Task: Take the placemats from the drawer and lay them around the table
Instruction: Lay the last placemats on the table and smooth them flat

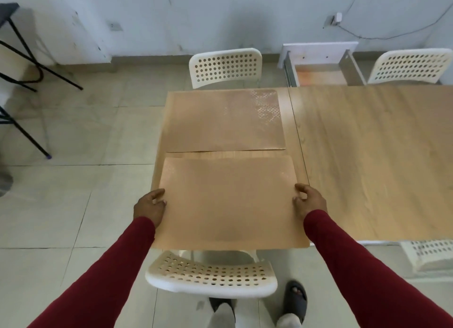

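A tan placemat (228, 202) lies at the near left end of the wooden table (367, 156), its near edge hanging slightly past the table edge. My left hand (149, 207) grips its left edge and my right hand (310, 200) grips its right edge. A second tan placemat (220, 124), with a pale lattice pattern in one corner, lies flat on the far side of the same table end. The open drawer (321, 75) juts out from the table's far side; its inside shows an orange-tan surface.
White perforated chairs stand around the table: one (213, 273) right below me, one (225, 66) opposite, one (411, 66) at far right and one (426, 254) at near right. Black metal legs (24, 58) of other furniture stand on the tiled floor at left.
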